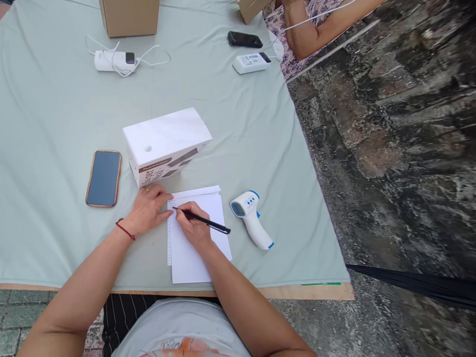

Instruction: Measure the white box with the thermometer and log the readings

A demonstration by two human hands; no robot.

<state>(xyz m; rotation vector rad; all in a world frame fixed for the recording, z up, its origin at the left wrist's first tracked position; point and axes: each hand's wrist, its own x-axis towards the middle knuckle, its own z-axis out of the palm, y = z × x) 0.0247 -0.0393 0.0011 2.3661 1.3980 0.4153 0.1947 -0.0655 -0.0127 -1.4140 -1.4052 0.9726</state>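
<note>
My right hand [194, 223] grips a black pen [210, 223], its tip near the upper left of a white paper sheet [193, 258]. Small handwriting or print shows along a strip of paper [169, 243] at the sheet's left edge. Resting flat with fingers spread, my left hand [149, 208] touches the paper's upper left corner and holds nothing. Just beyond that hand stands a white box [167, 136] with brown print. To the right of the paper lies a white and blue infrared thermometer [253, 218]. A smartphone [104, 178] lies to the left of my left hand.
A pale green cloth [55, 148] covers the table. Farther back are a white device [115, 60] with a looped cable, a cardboard box [130, 17], a black phone [244, 39] and another white device [252, 63]. Another person's arm [308, 37] is at the top right.
</note>
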